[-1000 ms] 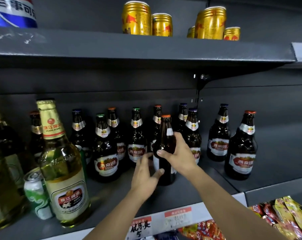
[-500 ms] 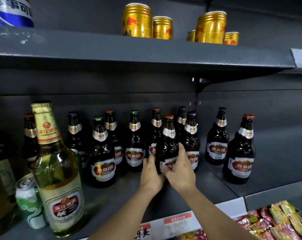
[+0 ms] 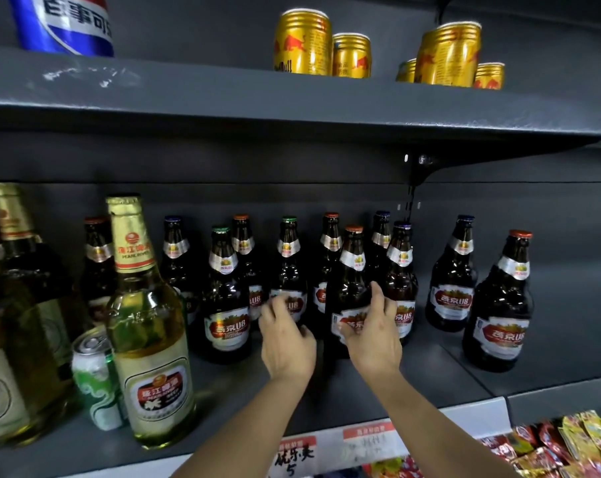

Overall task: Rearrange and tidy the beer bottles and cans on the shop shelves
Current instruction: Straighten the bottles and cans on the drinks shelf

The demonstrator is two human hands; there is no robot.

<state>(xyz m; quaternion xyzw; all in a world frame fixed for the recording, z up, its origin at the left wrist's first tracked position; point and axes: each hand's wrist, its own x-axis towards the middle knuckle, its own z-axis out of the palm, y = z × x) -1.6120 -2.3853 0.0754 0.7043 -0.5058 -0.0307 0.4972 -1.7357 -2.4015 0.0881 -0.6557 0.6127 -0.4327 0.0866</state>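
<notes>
- Step in hand, by my judgement: facing up a single dark Yanjing U8 beer bottle (image 3: 351, 291) within the brown-bottle row on the middle shelf (image 3: 378, 391).
- That bottle stands upright at the front of the row, red cap, label turned forward, just beside a blue-capped neighbour bottle (image 3: 401, 281) on its right.
- Right hand (image 3: 373, 336): fingers curled round the bottle's lower body at the label, thumb on the near side.
- Left hand (image 3: 287, 343): off the bottle, fingers loosely bent and holding nothing, in front of the green-capped bottle (image 3: 288, 270) behind.
- Two more U8 bottles (image 3: 499, 305) stand well apart to the right, leaving a gap in the row.
- At left, a tall green Pearl River bottle (image 3: 147, 339) and a green can (image 3: 97, 377) stand at the shelf front.
- Next move likely calls for releasing the bottle squarely in line, then closing the gap; crowded glass may knock if pushed carelessly.
</notes>
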